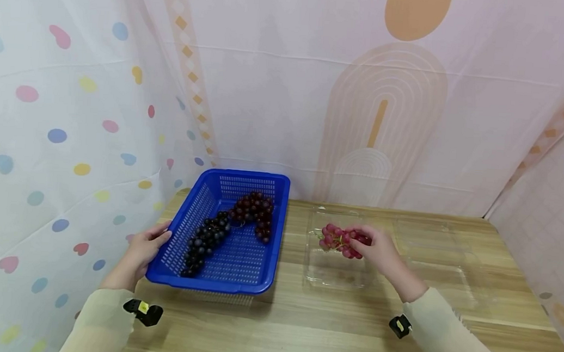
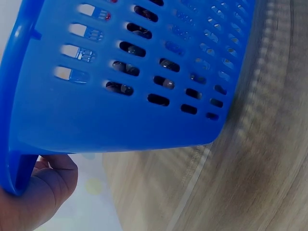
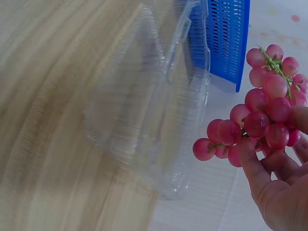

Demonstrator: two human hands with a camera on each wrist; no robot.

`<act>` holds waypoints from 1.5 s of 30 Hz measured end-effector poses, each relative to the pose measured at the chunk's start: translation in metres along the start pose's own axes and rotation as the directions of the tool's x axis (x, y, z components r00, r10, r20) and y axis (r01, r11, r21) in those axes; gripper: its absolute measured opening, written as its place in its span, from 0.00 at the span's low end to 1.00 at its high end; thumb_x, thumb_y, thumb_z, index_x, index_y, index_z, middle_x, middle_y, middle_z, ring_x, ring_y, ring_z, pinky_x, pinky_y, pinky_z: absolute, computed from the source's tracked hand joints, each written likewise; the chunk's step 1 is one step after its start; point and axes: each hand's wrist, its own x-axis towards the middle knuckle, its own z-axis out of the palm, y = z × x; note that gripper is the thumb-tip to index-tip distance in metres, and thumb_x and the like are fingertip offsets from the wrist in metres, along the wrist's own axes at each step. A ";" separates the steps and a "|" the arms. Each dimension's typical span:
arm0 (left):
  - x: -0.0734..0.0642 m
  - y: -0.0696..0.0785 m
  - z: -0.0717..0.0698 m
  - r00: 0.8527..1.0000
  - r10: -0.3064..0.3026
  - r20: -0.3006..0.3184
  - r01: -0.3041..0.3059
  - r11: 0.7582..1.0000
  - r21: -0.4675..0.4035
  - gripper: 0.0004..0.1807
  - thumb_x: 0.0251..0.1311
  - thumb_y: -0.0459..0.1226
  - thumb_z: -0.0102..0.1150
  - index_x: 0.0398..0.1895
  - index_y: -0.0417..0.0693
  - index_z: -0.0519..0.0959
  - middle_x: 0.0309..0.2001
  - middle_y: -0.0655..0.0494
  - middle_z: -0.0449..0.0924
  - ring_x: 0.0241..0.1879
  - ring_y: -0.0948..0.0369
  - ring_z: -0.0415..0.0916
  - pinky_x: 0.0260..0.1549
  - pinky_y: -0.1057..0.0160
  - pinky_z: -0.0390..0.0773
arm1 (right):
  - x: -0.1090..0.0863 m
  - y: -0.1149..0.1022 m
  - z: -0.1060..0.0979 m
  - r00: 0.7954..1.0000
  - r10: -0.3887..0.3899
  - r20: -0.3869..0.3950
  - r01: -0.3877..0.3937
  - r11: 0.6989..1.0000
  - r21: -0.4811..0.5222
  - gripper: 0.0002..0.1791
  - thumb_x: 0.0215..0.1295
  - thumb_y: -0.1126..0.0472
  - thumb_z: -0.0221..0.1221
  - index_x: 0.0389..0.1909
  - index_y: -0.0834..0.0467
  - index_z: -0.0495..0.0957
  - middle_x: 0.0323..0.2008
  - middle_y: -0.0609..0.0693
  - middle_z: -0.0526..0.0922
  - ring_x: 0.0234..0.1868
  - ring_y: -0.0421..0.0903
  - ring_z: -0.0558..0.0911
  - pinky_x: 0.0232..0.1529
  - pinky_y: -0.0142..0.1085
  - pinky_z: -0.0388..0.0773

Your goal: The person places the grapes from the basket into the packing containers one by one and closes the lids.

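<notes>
In the head view my right hand [image 1: 376, 249] holds a bunch of pink-red grapes [image 1: 340, 241] above a clear plastic container [image 1: 336, 275]. The right wrist view shows its fingers and thumb on the grapes [image 3: 257, 118], with the clear container [image 3: 139, 110] beneath. My left hand [image 1: 143, 251] grips the left rim of a blue plastic basket [image 1: 276, 252]. Inside the basket lie a bunch of black grapes [image 1: 203, 244] and a bunch of dark red grapes [image 1: 255, 209]. In the left wrist view the fingers [image 2: 60, 173] curl at the basket rim [image 2: 9, 120].
More clear plastic packaging [image 1: 439, 274] lies on the wooden table [image 1: 300, 330] at the right. A patterned curtain [image 1: 268, 88] hangs along the table's back edge, and a dotted one [image 1: 80, 183] hangs at the left.
</notes>
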 end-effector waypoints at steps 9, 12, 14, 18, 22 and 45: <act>0.000 -0.001 0.000 1.000 0.008 0.004 -0.008 1.000 -0.010 0.30 0.72 0.48 0.39 0.74 0.52 0.51 0.71 0.39 0.54 0.49 0.63 0.70 0.40 0.71 0.74 | -0.012 0.007 0.010 1.000 0.022 -0.007 -0.022 0.998 -0.066 0.13 0.61 0.67 0.60 0.47 0.61 0.80 0.40 0.58 0.84 0.37 0.47 0.81 0.34 0.30 0.77; -0.001 0.000 0.000 1.000 0.006 0.001 -0.006 1.000 -0.008 0.31 0.72 0.48 0.39 0.74 0.52 0.50 0.72 0.40 0.53 0.51 0.61 0.70 0.39 0.72 0.74 | -0.014 0.007 0.013 0.999 0.041 -0.002 -0.041 0.996 -0.075 0.13 0.62 0.66 0.61 0.47 0.60 0.80 0.39 0.57 0.84 0.36 0.45 0.81 0.32 0.30 0.77; -0.002 0.000 0.000 1.000 0.004 0.003 -0.004 1.000 -0.007 0.31 0.72 0.49 0.39 0.74 0.52 0.50 0.72 0.40 0.52 0.55 0.57 0.68 0.40 0.72 0.73 | -0.016 0.007 0.016 0.999 0.049 -0.006 -0.049 0.994 -0.097 0.13 0.61 0.65 0.61 0.47 0.59 0.80 0.38 0.56 0.84 0.35 0.45 0.81 0.32 0.31 0.77; -0.002 0.000 0.001 1.000 0.001 0.011 -0.001 1.000 -0.013 0.31 0.72 0.49 0.39 0.74 0.52 0.50 0.72 0.40 0.52 0.60 0.51 0.64 0.41 0.72 0.73 | -0.020 0.008 0.020 0.999 0.044 -0.027 -0.047 0.987 -0.157 0.13 0.60 0.65 0.62 0.46 0.58 0.81 0.39 0.56 0.85 0.35 0.46 0.81 0.34 0.35 0.78; -0.002 0.000 0.001 1.000 0.001 0.010 -0.001 1.000 -0.010 0.31 0.72 0.49 0.39 0.74 0.52 0.50 0.72 0.40 0.52 0.57 0.55 0.67 0.40 0.72 0.73 | -0.022 0.012 0.026 0.999 0.041 -0.030 -0.046 0.978 -0.203 0.13 0.60 0.64 0.62 0.46 0.58 0.81 0.37 0.54 0.85 0.34 0.44 0.80 0.34 0.35 0.77; -0.001 -0.001 0.001 1.000 0.020 0.005 -0.020 1.000 0.009 0.31 0.72 0.48 0.39 0.74 0.51 0.50 0.72 0.39 0.53 0.58 0.52 0.66 0.42 0.70 0.73 | -0.025 0.019 0.049 0.998 -0.053 -0.036 0.037 0.932 -0.360 0.09 0.57 0.64 0.65 0.40 0.55 0.83 0.36 0.50 0.85 0.34 0.42 0.80 0.36 0.37 0.77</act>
